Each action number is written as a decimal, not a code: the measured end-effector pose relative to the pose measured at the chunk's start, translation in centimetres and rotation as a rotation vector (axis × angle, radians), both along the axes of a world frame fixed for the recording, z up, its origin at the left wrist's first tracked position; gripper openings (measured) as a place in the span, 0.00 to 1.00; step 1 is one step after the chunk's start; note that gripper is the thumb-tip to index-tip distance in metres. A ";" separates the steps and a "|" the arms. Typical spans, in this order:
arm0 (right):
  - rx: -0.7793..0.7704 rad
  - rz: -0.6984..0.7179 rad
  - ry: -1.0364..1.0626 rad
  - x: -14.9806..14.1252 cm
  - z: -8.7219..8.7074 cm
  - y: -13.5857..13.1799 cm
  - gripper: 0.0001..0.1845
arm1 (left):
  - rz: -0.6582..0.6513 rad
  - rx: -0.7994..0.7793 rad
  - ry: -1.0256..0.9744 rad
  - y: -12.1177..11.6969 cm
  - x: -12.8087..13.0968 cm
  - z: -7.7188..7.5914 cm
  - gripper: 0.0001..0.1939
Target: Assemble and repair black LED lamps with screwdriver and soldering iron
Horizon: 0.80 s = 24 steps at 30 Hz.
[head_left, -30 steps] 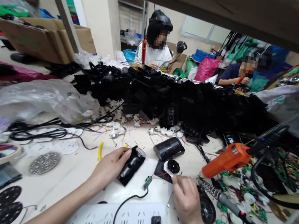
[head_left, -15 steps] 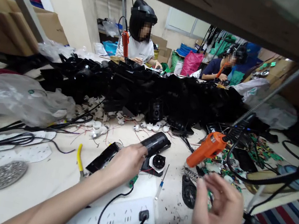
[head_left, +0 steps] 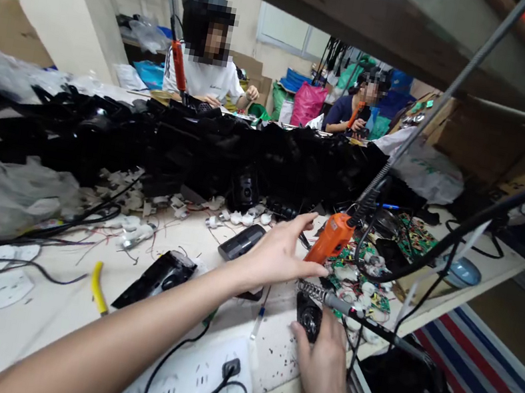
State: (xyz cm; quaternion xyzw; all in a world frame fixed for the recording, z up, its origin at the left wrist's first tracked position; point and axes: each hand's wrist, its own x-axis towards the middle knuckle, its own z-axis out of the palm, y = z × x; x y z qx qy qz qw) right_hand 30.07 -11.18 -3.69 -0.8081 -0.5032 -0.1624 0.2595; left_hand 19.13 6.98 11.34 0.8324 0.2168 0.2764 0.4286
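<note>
My left hand (head_left: 283, 251) reaches across the bench, thumb and fingers spread, close to the orange electric screwdriver (head_left: 333, 236) that hangs from a spring-wrapped line. It holds nothing. My right hand (head_left: 328, 360) has its thumb and fingers around a black plastic part with a round face (head_left: 309, 320), at the front edge of the bench. Just above that part lies a soldering iron (head_left: 342, 307) with a coiled metal spring by its tip. A black housing (head_left: 159, 278) and a second black housing (head_left: 241, 241) rest left of my left hand; my forearm hides what lies beneath it.
A white power strip (head_left: 188, 373) with a black plug lies in front. Yellow-handled pliers (head_left: 97, 288) and a small blue screwdriver (head_left: 259, 318) are on the bench. Black parts form a long pile (head_left: 189, 150) behind; green circuit boards (head_left: 417, 241) lie right. Two people work opposite.
The view has swung right. My left hand let go of the black housing and moved right to the orange screwdriver. My right hand left the small white-and-black part and closed around the round-faced black part.
</note>
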 end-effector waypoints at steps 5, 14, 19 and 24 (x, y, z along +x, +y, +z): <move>0.010 -0.038 -0.033 0.2 -0.7 0.0 0.34 | -0.033 -0.106 -0.003 -0.4 3.1 0.1 0.28; 0.056 -0.008 -0.163 1.1 -1.0 -1.1 0.28 | 0.208 -0.030 -0.129 2.2 1.9 1.0 0.23; 0.170 0.134 -0.099 -0.6 1.7 -2.4 0.19 | 0.204 -0.080 -0.095 3.3 0.3 1.2 0.24; 0.357 0.372 0.108 -3.4 6.7 -1.6 0.09 | 0.145 -0.125 -0.073 3.1 -0.3 -0.3 0.27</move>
